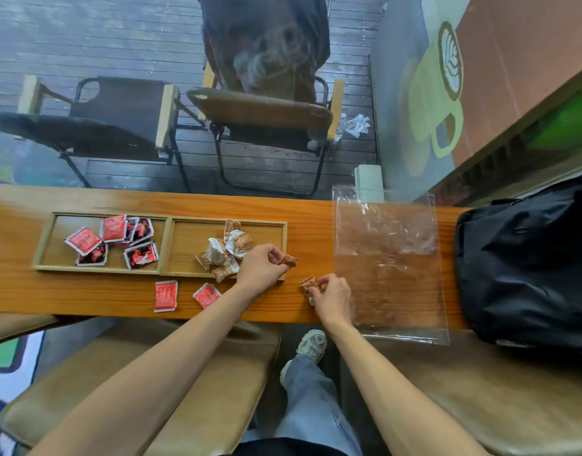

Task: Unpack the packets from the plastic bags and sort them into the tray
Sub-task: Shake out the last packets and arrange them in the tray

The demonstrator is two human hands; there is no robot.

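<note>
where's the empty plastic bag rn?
Head view: the plastic bag lies flat on the table, right of the tray, between the right hand and the black backpack.

red packets [113, 240]: white marks, too small to read
brown packets [228, 250]: print too blurry to read
wall [427, 93], upper right of the frame: a painted coffee mug, no words
black bag [526, 258]: no words that can be read

Wooden counter [85, 202], two folding chairs [263, 126] on dark plank floor [85, 34], cup mural wall [441, 93]
</note>
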